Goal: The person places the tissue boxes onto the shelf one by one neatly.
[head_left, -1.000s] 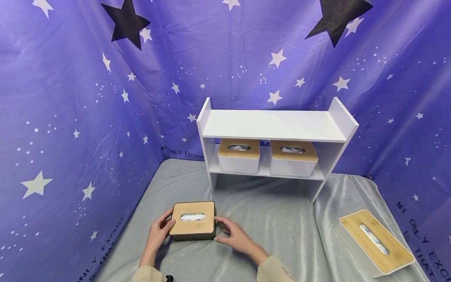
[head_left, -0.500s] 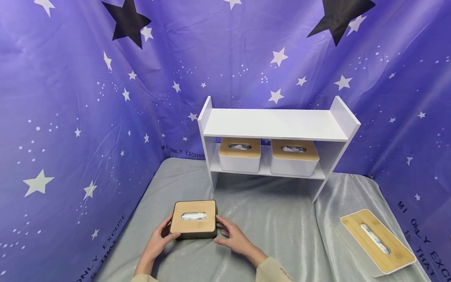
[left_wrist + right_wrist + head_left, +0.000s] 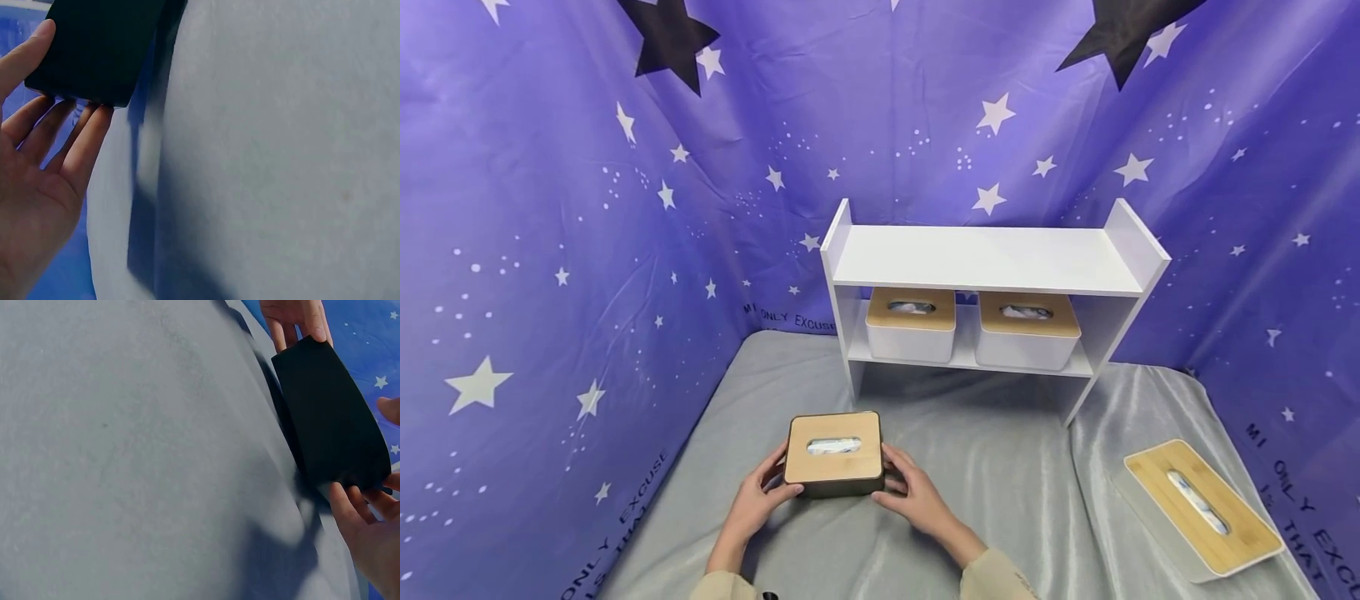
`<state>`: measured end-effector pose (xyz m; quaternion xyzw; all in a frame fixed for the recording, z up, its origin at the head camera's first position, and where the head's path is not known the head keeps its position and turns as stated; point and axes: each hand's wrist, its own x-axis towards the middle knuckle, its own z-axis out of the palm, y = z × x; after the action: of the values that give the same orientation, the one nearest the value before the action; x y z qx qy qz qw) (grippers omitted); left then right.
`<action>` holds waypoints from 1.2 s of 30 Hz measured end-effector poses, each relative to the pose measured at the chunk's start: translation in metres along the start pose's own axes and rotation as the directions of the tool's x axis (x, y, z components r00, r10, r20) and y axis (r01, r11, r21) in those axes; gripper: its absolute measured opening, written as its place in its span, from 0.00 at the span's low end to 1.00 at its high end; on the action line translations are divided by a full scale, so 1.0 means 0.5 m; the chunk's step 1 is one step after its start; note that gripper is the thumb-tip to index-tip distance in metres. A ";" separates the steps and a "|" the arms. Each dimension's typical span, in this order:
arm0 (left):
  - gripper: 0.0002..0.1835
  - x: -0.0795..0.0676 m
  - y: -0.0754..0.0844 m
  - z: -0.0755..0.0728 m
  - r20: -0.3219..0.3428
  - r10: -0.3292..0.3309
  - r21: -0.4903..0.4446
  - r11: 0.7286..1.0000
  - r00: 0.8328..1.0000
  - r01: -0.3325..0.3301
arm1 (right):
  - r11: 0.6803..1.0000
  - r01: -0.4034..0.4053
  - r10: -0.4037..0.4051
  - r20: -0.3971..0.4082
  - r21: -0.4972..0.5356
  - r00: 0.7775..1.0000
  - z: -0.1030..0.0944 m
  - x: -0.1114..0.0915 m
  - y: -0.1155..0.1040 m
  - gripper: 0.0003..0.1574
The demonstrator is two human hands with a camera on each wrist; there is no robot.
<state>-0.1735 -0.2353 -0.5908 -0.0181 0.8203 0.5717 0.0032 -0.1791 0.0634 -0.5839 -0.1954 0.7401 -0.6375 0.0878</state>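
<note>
A dark tissue box (image 3: 833, 468) with a bamboo lid sits between my two hands in the head view, its slot showing white tissue. My left hand (image 3: 752, 507) grips its left end, thumb at the near corner. On the opposite end, my right hand (image 3: 922, 502) holds the box with thumb in front and fingers along the side. The left wrist view shows the dark box wall (image 3: 97, 47), with left fingertips (image 3: 100, 112) pressed to its end. In the right wrist view both hands hold opposite ends of the box (image 3: 331, 415), its shadow falling on the cloth beside it.
Behind stands a white shelf (image 3: 985, 257) with two white bamboo-lidded tissue boxes (image 3: 912, 337) on its lower board. Another pale tissue box (image 3: 1198, 508) lies angled at the right. Grey cloth (image 3: 1015, 500) covers the surface; purple star-printed curtains (image 3: 587, 183) surround it.
Both hands have moved the dark tissue box a little to the right and farther from me, toward the shelf. The other tissue boxes stay where they were.
</note>
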 end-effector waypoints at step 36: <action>0.38 0.018 0.139 0.095 -0.059 0.150 -0.112 0.981 0.987 -0.156 | 0.993 -0.020 -0.014 -0.283 -0.118 0.959 -0.097 -0.046 -0.065 0.46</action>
<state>-0.1853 -0.1671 -0.5424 0.0304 0.7842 0.6166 -0.0623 -0.1706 0.1130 -0.5466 -0.1058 0.7823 -0.6131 -0.0299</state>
